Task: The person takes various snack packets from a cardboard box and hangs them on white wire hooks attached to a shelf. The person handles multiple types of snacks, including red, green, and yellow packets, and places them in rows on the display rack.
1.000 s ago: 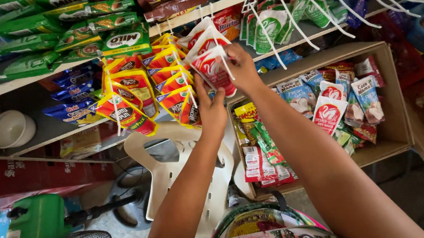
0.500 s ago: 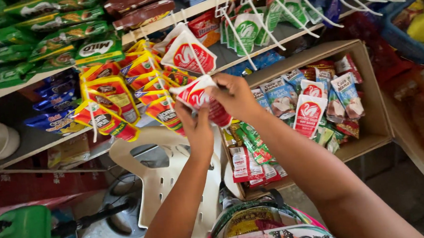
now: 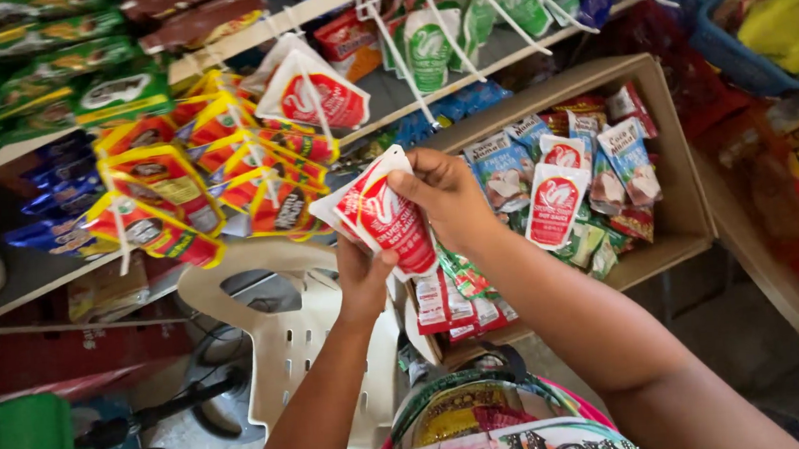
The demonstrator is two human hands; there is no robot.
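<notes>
Both hands are holding one red and white sauce packet (image 3: pixel 383 214) in the air, in front of the hanging snack rack and just above the white plastic chair (image 3: pixel 282 350). The left hand (image 3: pixel 363 276) is pinching its lower edge from below, fingers closed on it; the right hand (image 3: pixel 444 196) is gripping the upper right corner, thumb and fingers curled around the packet.

The packet is being held only by its edges, so it looks likely to slip and drop onto the chair or the floor if either pinch loosens. It also looks thin and flexible, and a hard pull between the two hands could tear it. The wire hooks (image 3: pixel 407 64) are sticking out close above the hands and could snag a sleeve or a packet.

To the right, a cardboard box (image 3: pixel 666 150) is sitting tilted on the shelf, and it is holding loose packets: blue ones (image 3: pixel 503 166), red and white ones (image 3: pixel 555 202) like the one in hand, and green ones lower down. More small red packets (image 3: pixel 452 305) are hanging at its front corner. Yellow and red snack bags (image 3: pixel 167 184) are hanging on the left.
</notes>
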